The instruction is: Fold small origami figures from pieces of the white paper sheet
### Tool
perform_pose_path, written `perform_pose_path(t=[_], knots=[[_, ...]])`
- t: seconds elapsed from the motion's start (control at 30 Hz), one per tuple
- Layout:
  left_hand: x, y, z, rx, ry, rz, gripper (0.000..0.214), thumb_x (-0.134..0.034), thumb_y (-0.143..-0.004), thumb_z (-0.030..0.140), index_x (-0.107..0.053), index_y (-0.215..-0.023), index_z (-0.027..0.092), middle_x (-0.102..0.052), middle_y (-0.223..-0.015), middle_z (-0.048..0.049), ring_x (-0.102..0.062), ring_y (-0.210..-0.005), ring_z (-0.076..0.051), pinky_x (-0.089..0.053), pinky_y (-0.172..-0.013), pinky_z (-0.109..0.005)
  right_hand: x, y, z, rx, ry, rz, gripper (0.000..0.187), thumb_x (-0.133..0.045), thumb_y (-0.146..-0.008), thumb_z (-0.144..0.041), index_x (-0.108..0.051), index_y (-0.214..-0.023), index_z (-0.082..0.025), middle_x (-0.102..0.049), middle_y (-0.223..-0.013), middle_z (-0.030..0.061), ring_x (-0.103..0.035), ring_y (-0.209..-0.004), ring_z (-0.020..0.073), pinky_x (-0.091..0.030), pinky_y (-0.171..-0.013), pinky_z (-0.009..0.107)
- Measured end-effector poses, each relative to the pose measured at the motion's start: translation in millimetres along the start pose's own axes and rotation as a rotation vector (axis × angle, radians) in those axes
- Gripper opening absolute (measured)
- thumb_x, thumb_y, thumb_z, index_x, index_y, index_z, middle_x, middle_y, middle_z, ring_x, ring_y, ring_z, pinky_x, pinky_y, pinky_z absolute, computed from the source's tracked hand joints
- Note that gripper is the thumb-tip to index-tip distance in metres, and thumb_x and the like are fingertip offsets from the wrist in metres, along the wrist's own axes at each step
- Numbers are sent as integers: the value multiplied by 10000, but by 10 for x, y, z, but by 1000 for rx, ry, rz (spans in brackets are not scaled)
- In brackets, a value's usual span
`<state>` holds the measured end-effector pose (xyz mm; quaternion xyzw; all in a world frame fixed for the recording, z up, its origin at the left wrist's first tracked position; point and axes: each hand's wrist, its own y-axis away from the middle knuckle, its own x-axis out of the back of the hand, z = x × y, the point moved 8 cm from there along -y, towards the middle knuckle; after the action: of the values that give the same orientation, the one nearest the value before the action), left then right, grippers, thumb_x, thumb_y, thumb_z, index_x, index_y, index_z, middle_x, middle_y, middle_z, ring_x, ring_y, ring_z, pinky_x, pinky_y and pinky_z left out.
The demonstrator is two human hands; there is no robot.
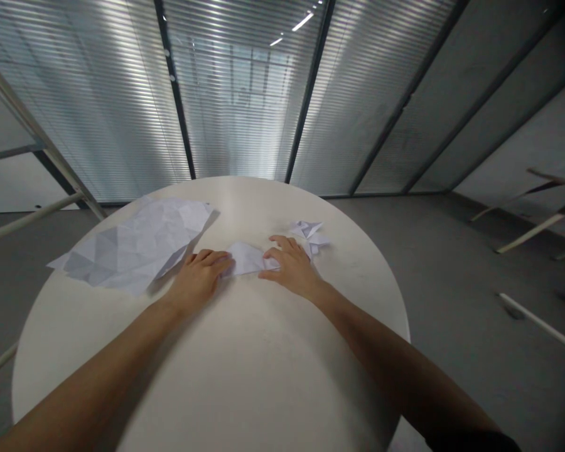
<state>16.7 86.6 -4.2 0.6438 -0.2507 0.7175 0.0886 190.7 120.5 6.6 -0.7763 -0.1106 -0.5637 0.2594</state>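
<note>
A folded piece of white paper (pixel 245 258) lies flat on the round white table between my hands. My left hand (pixel 201 275) is at its left end, fingers close together and gripping the edge against the tabletop; the thumb is mostly hidden. Over the right end is my right hand (pixel 289 267), its thumb and fingers spread apart and the fingertips touching the paper. Just beyond my right hand sits a small folded paper shape (pixel 307 230) with pointed tips, partly covered by the hand.
A large creased sheet of white paper (pixel 141 242) rests on the left of the round table (pixel 258 364), its edges raised. Glass panels with blinds (pixel 245 107) stand behind the table. Pale chair frames are at the left (pixel 32 216) and right (pixel 530 232).
</note>
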Motion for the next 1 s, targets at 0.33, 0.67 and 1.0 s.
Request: perform_pose_path(t=[0.33,0.67,1.0], knots=[[7,-83,-10,-11,122,-23,413,-532,-846,479,-597,-1164,224,-613,-1033,-77,-534,-958,-256,-406,-806,-392,-128,-59,17,122,-76,-78,259,-602,-843,-192,-618,-1099,-159,-650,-1078,86,-546,-1025,210,-394,-914,357],[119,-72,93,-121,88,30,64,-534,-837,211,-581,-810,177,-636,-817,-43,-562,-816,-202,-388,-759,-343,6,-20,-20,216,-297,-54,535,-659,-756,-133,-502,-1263,-204,-606,-1197,73,-521,-1105,212,-375,-968,384],[93,5,232,-209,-14,-112,93,-456,-843,152,-546,-861,166,-646,-812,-59,-612,-808,-206,-459,-756,-328,-61,34,-116,309,-89,-188,194,-550,-770,-60,-674,-867,-173,-690,-953,58,-597,-938,188,-383,-882,313]])
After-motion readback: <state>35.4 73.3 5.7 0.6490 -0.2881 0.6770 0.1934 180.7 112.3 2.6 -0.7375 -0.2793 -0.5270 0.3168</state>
